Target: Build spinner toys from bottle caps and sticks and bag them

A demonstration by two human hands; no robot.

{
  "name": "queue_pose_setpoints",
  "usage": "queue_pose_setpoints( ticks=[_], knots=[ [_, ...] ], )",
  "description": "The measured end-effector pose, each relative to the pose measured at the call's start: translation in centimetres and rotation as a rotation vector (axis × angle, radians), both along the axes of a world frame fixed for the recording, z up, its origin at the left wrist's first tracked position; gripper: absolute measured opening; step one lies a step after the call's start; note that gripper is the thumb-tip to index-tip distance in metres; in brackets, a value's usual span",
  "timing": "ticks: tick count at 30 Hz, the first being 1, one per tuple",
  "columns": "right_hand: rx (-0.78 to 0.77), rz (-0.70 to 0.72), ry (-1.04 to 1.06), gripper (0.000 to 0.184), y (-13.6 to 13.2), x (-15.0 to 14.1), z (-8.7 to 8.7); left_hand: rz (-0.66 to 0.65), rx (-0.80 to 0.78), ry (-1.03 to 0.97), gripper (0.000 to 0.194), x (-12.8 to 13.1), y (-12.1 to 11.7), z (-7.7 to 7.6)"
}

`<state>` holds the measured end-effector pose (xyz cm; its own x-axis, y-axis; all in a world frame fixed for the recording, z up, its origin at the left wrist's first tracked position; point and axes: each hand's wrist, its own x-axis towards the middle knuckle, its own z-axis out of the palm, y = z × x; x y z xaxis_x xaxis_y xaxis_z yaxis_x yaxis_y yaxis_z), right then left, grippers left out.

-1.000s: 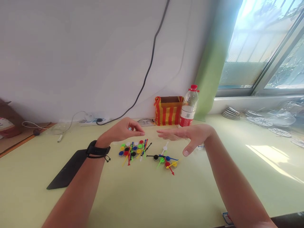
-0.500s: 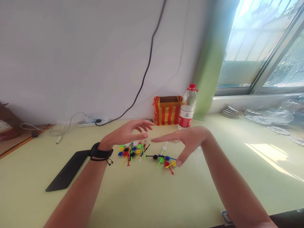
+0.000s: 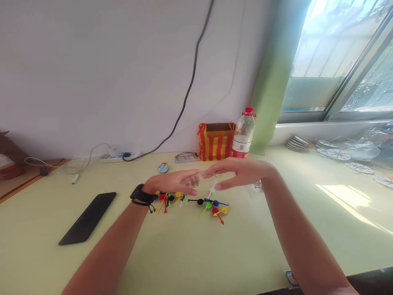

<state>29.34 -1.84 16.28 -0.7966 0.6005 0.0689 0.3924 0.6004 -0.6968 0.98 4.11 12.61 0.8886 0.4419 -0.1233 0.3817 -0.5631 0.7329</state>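
Observation:
My left hand (image 3: 175, 182), with a black watch (image 3: 143, 195) on the wrist, hovers palm down over a cluster of coloured plastic arrow spinners (image 3: 166, 199) and partly hides them. Its fingers reach out to the right, somewhat blurred, with nothing seen in them. Opposite, my right hand (image 3: 241, 172) hangs above a second group of arrow spinners (image 3: 211, 205), thumb and fingers apart and nothing visible between them. The fingertips of both hands come close together in the middle. Each spinner has a round base and a thin pointer, in black, blue, green, red, yellow or white.
A black phone-like slab (image 3: 89, 217) lies at left. Toward the wall stand a striped red-yellow box (image 3: 216, 143), a red-capped bottle (image 3: 244, 133), glasses (image 3: 186, 157) and a small round container (image 3: 163, 167). Patterned discs (image 3: 336, 154) lie by the window; a cable (image 3: 190, 88) hangs down the wall.
My left hand has shifted right and slightly down, covering more spinners and uncovering the round container and glasses. My right hand has risen slightly, its thumb lifting away from the yellow spinner.

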Motion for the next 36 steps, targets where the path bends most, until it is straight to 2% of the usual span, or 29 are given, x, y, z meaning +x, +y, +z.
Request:
queue_pose_setpoints(
  ticks=[1, 3, 5, 6, 7, 9, 12, 14, 16, 20, 24, 28, 31, 33, 36],
  knots=[
    [0.012, -0.080, 0.062, 0.035, 0.7, 0.5, -0.4, 0.053, -0.031, 0.025, 0.077, -0.6, 0.5, -0.2],
    [0.031, -0.263, 0.172, 0.031, 2.4, 1.4, -1.6, 0.116, -0.055, 0.058, 0.073, -1.6, 1.5, -0.6],
    [0.061, -0.421, 0.101, 0.025, 4.1, 1.8, -3.3, 0.153, -0.052, 0.067, 0.069, -2.3, 2.3, -0.8],
    [0.081, -0.444, 0.009, 0.018, 4.9, 1.7, -4.3, 0.166, -0.050, 0.064, 0.068, -2.6, 2.6, -1.0],
    [0.091, -0.409, -0.094, 0.012, 5.5, 1.5, -5.3, 0.177, -0.051, 0.058, 0.066, -2.8, 2.8, -1.1],
    [0.067, -0.285, -0.222, 0.012, 6.5, 0.4, -7.2, 0.196, -0.061, 0.047, 0.063, -3.0, 3.0, -1.3],
    [-0.018, -0.091, -0.251, 0.021, 7.3, -1.6, -9.5, 0.209, -0.089, 0.029, 0.058, -3.1, 3.0, -1.5],
    [-0.035, -0.071, -0.298, 0.019, 7.5, -2.6, -10.5, 0.208, -0.100, 0.008, 0.056, -3.0, 3.0, -1.5],
    [-0.022, -0.117, -0.325, 0.012, 7.5, -2.9, -11.0, 0.208, -0.103, -0.011, 0.054, -3.0, 2.9, -1.5],
    [0.031, -0.228, -0.292, 0.005, 7.5, -1.7, -10.3, 0.208, -0.107, -0.039, 0.053, -2.9, 2.7, -1.4],
    [0.109, -0.377, -0.195, 0.015, 7.4, 0.4, -8.6, 0.186, -0.097, -0.029, 0.053, -2.7, 2.6, -1.3],
    [0.140, -0.615, 0.220, 0.016, 6.9, 1.9, -6.5, 0.172, -0.099, -0.004, 0.052, -2.5, 2.7, -1.6],
    [0.098, -0.675, 0.541, 0.026, 6.0, 2.2, -4.8, 0.156, -0.109, -0.022, 0.053, -2.2, 2.9, -2.0],
    [0.097, -0.690, 0.659, 0.034, 5.4, 1.9, -3.9, 0.150, -0.118, -0.043, 0.053, -1.8, 2.9, -2.3],
    [0.067, -0.677, 0.694, 0.038, 4.7, 0.7, -3.3, 0.132, -0.135, -0.096, 0.052, -1.2, 2.7, -2.7]
  ],
)
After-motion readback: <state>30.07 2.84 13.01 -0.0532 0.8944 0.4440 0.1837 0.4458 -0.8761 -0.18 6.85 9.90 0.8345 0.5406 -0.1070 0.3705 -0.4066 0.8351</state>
